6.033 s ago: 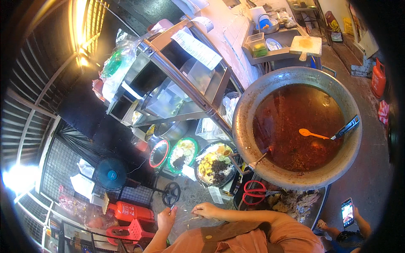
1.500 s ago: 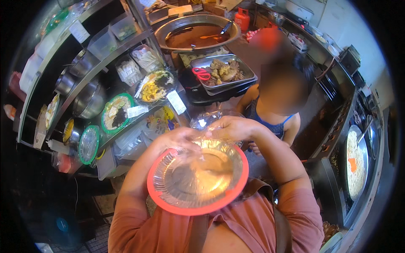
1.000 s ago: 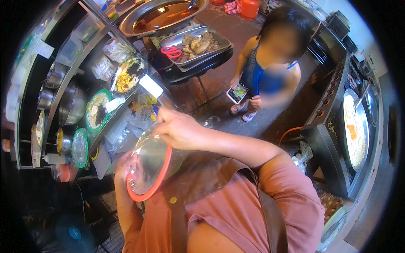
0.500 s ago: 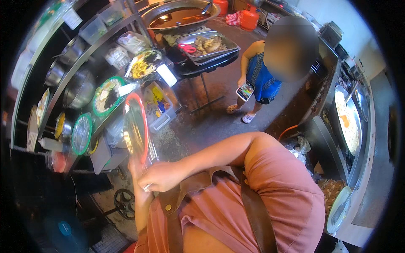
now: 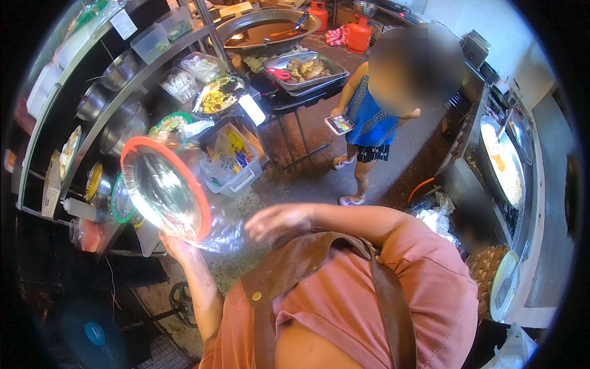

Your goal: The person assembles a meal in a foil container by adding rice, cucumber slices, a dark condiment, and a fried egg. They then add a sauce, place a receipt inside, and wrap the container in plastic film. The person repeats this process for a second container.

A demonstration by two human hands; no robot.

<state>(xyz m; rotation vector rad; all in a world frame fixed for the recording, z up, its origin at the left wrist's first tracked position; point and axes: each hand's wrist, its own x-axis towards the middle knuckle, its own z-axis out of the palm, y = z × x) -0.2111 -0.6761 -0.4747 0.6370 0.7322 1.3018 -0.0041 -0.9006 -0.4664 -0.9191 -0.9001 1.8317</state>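
Plate [image 5: 161, 187], red-rimmed and lined with a clear plastic bag [image 5: 215, 234], was held up tilted on edge at the person's left, in front of the shelves [image 5: 117, 104]. Left hand [image 5: 175, 246] gripped the plate at its lower rim from beneath, fingers closed on rim and plastic together. Loose plastic hung crumpled below the rim, just beside that hand. Right hand [image 5: 279, 220] hovered near the plate's lower right side, fingers loosely spread and slightly curled, holding nothing and apart from the plastic.

Shelves behind the plate carried metal bowls [image 5: 117, 71], clear tubs [image 5: 172, 24] and green-rimmed dishes [image 5: 172, 123]. A crate [image 5: 230, 163] of packets stood on the floor just right of the plate. Farther back a metal tray [image 5: 304, 67] of cooked food with red-handled scissors rested on a dark tabletop [image 5: 289, 98], and behind it sat a large wok [image 5: 267, 31] of brown liquid. Two red gas cylinders [image 5: 359, 34] stood beyond. Another person in a blue top [image 5: 369, 120] stood on the floor, holding a phone [image 5: 340, 124], well apart from the plate. A griddle [image 5: 501, 163] lay at the right.
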